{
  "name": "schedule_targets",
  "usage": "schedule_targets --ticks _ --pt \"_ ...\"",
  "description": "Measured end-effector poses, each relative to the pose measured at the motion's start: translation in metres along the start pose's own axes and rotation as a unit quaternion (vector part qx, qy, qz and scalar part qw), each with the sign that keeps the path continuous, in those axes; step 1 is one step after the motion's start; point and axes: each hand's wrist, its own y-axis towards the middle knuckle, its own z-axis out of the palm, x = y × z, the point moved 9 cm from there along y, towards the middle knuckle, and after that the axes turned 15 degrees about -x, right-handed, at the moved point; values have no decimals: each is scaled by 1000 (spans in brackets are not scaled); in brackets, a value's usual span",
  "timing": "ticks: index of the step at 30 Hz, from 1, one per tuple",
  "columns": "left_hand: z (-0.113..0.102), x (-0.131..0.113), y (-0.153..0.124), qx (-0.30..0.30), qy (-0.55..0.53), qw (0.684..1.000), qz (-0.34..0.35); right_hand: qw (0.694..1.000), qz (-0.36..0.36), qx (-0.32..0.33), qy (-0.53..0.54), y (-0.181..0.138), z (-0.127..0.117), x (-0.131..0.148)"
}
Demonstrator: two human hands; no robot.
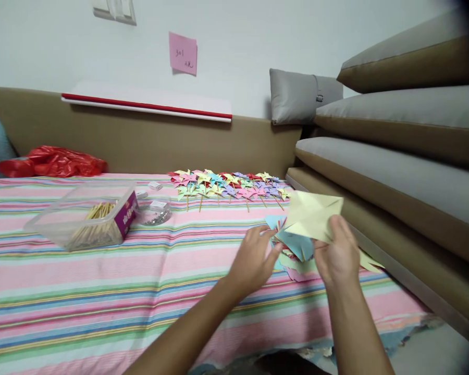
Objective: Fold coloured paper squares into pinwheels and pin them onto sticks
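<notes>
In the head view my right hand (340, 250) grips a pale yellow paper square (315, 212) by its lower right side, thumb on top. Slits seem to run in from the sheet's corners. My left hand (256, 258) reaches toward a pile of coloured paper pieces (299, 245), thumb and forefinger apart at the pile's left edge. Whether its fingertips touch the paper I cannot tell. Light blue sheets top the pile, with green and pink ones below. More yellow paper (370, 261) lies just right of my right wrist.
Finished paper pinwheels (230, 186) on sticks lie at the back of the striped cloth (113, 297). A clear plastic box (97, 229) of wooden sticks stands left, beside a round container (156, 214) of small metal pieces. Stacked cushions (406, 182) border the right; a red bag (58, 161) lies back left.
</notes>
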Motion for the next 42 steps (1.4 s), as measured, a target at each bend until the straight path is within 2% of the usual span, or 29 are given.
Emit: schedule_targets --ticks 1,2,3,5,7,8,12,14,17,19,21,23,25,27,29,34,39,42 --pt "-21 14 -4 -10 -20 999 -31 998 61 26 0 -15 11 -17" --pt "-42 36 -10 -32 -90 988 -122 992 112 53 -6 -33 22 -34" --pt "-57 58 -18 -42 -157 963 -214 985 154 80 -17 -51 32 -49" --pt "-72 87 -34 -35 -304 890 -338 965 215 146 -40 -89 52 -73" --pt "-77 101 -44 -26 -405 823 -398 943 251 209 -59 -121 70 -91" --pt "-79 107 -48 -31 -429 802 -415 933 261 238 -67 -135 77 -98" --pt "-90 136 -67 -88 -416 768 -480 895 265 343 -110 -175 103 -122" --pt "-97 148 -78 -108 -406 756 -503 878 249 385 -139 -190 112 -132" --pt "-112 166 -90 -155 -400 737 -523 876 176 400 -205 -197 119 -142" --pt "-120 177 -94 -187 -409 717 -532 875 85 410 -242 -200 123 -139" --pt "-129 184 -95 -215 -428 701 -528 853 -41 452 -257 -210 129 -129" --pt "-139 187 -94 -239 -439 694 -518 810 -178 498 -253 -227 132 -116" --pt "-148 188 -94 -254 -440 690 -515 770 -279 519 -244 -243 131 -108" --pt "-153 187 -95 -255 -441 686 -519 758 -334 507 -237 -250 129 -103" --pt "-152 185 -95 -246 -448 683 -521 766 -359 480 -234 -251 128 -101" --pt "-141 175 -94 -204 -462 690 -518 790 -350 442 -240 -244 126 -100" --pt "-134 168 -92 -183 -466 708 -498 836 -242 423 -251 -226 123 -107" --pt "-132 167 -91 -173 -456 726 -484 853 -201 416 -244 -219 122 -109"
